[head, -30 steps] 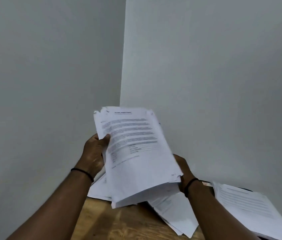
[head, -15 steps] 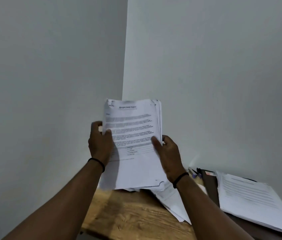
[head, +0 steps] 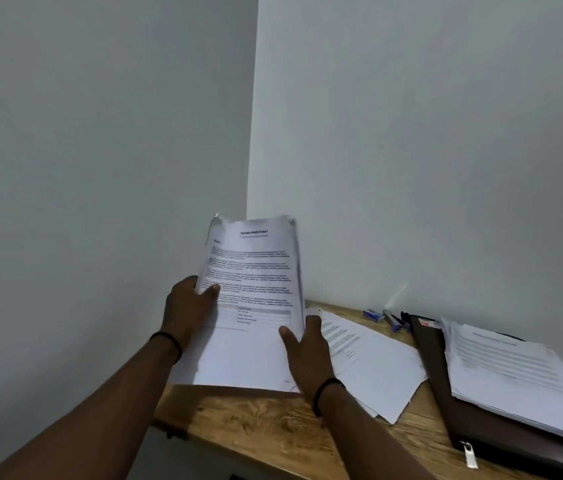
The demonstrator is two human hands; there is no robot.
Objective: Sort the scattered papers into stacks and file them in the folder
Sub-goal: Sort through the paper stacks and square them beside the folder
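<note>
Gripping a sheaf of printed papers (head: 256,299) upright over the wooden tabletop (head: 273,424): left hand (head: 186,306) pinches its left edge, thumb on the front; right hand (head: 307,355) clasps the lower right edge. Top sheet carries a bold heading and paragraphs, blurred, not legible. Loose papers (head: 373,365) lie just right of the sheaf. Dark folder (head: 446,386) lies farther right, with a paper stack (head: 515,372) on it. Pens (head: 387,318) lie by the wall.
</note>
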